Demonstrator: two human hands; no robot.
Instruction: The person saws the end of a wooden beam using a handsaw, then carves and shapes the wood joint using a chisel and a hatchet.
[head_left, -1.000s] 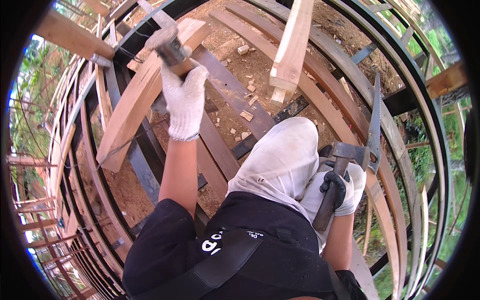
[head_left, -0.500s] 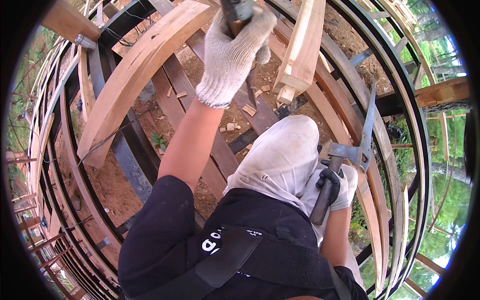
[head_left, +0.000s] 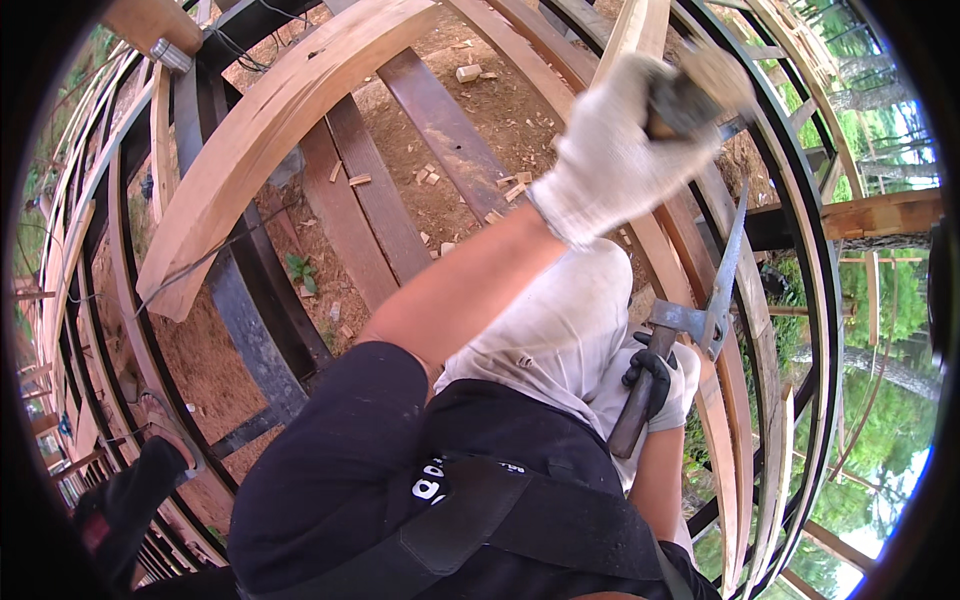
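My left hand (head_left: 615, 155), in a whitish knit glove, reaches up and to the right. It is closed around a tool with a dark round end (head_left: 680, 105) and a wood-coloured part, smeared by motion; I cannot make out its kind. Behind it, a pale squared timber (head_left: 640, 35) is partly covered. My right hand (head_left: 668, 380), in a grey glove with black fingers, rests by my light trousers. It grips a hammer (head_left: 640, 395) by its dark handle, head up. Just beyond the hammer head stands a handsaw (head_left: 728, 270) with a bluish blade.
A thick curved beam (head_left: 270, 140) arches at the left. Dark planks (head_left: 440, 120) with gaps cross the ground, with wood chips (head_left: 515, 185) scattered about. Curved rails (head_left: 815, 250) run along the right. Another person's foot (head_left: 165, 435) and dark trouser leg show at the lower left.
My left hand has swung right with its tool, from the planks to in front of the pale timber. The right hand and hammer have shifted slightly. A person's leg has appeared at lower left.
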